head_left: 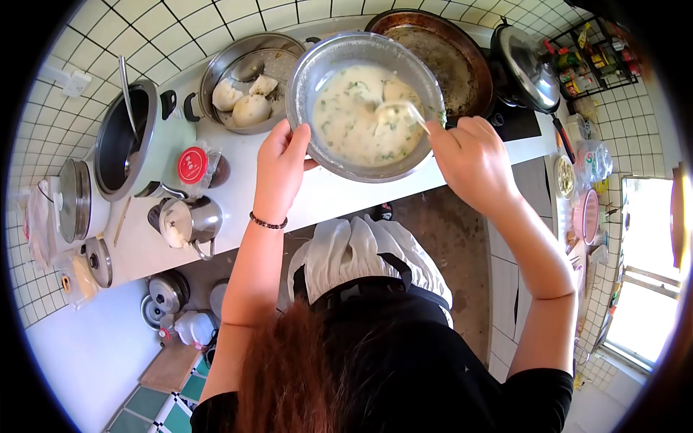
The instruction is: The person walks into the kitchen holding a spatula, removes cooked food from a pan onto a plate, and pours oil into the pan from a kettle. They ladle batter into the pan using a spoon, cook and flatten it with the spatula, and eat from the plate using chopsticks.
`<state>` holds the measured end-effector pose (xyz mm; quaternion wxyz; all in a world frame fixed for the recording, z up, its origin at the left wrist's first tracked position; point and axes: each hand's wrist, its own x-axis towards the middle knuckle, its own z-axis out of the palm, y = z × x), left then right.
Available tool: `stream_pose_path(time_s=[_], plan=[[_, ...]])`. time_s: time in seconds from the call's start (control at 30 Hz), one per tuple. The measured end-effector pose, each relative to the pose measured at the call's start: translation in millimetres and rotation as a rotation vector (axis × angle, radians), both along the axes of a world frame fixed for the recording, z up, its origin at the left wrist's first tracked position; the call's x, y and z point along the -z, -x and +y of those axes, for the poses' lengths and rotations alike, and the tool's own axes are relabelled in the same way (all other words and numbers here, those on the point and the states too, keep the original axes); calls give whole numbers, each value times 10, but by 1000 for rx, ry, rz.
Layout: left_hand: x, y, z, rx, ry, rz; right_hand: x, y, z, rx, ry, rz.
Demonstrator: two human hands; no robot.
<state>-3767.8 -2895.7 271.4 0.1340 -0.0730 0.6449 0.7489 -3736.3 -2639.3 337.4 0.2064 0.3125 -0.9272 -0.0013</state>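
Note:
My left hand (281, 164) grips the near-left rim of a metal mixing bowl (297, 108), thumb on the outside and fingers partly hidden beneath. Inside is a pale, creamy batter (346, 115) with chopped green bits. My right hand (471, 160) is closed around the handle of a spoon (414, 112), whose batter-coated head sits in the mixture at the bowl's right side. Behind the bowl to the right is a wide brown pan (462, 68) with an oily, browned bottom. To the left, a steamer pan (216, 76) holds several pale, rounded pieces of food (251, 110).
A deep pot (155, 123) with a metal ladle stands left on the white counter (325, 209). Nearby are a red-lidded jar (193, 166) and a small metal pot (207, 219). A lidded pan (530, 65) and a spice rack (592, 58) are at right.

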Motion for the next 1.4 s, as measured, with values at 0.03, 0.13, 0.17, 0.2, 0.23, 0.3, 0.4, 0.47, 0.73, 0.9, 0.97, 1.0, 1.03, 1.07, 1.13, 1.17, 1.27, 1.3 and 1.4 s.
stream_pose_path(time_s=[0.03, 0.13, 0.17, 0.2, 0.23, 0.3, 0.4, 0.47, 0.73, 0.9, 0.97, 1.0, 1.03, 1.07, 1.13, 1.17, 1.27, 1.3, 1.4], plan=[[14, 17, 11, 11, 14, -4, -27, 7, 19, 17, 3, 11], [51, 70, 75, 44, 3, 3, -152, 83, 108, 96, -19, 43], [52, 91, 105, 53, -9, 8, -180, 153, 124, 128, -27, 90], [39, 118, 136, 63, 1, 15, -165, 252, 167, 132, -47, 136], [21, 149, 169, 73, 10, 22, -142, 349, 224, 135, -68, 183], [-11, 217, 246, 81, 14, 33, -49, 514, 381, 185, -133, 134], [-57, 380, 373, 65, 11, 58, -78, 588, 528, 291, -84, -14], [-88, 506, 475, 53, 36, 80, -131, 635, 633, 379, 41, -203], [-83, 916, 1016, -9, 6, 100, -76, 1144, 1275, 386, 336, -586], [-124, 1100, 1340, -43, -12, 87, -95, 1488, 1506, 396, 518, -923], [-123, 1159, 1437, -60, 12, 86, -76, 1611, 1573, 476, 629, -1023], [-118, 1194, 1482, -70, 7, 88, -69, 1673, 1612, 516, 685, -1073], [-109, 1226, 1519, -81, 1, 90, -60, 1729, 1654, 515, 724, -1091], [-99, 1256, 1548, -91, -4, 90, -50, 1784, 1694, 515, 762, -1111], [-86, 1322, 1596, -103, 17, 96, -47, 1864, 1760, 511, 814, -1127], [-79, 1357, 1611, -109, 27, 100, -55, 1896, 1784, 507, 827, -1122], [-35, 1442, 1635, -134, 30, 91, -74, 1985, 1867, 509, 861, -1111], [-24, 1462, 1637, -141, 28, 94, -74, 2014, 1906, 513, 871, -1109], [-11, 1502, 1620, -160, 31, 98, -49, 2112, 2088, 451, 950, -1136]])
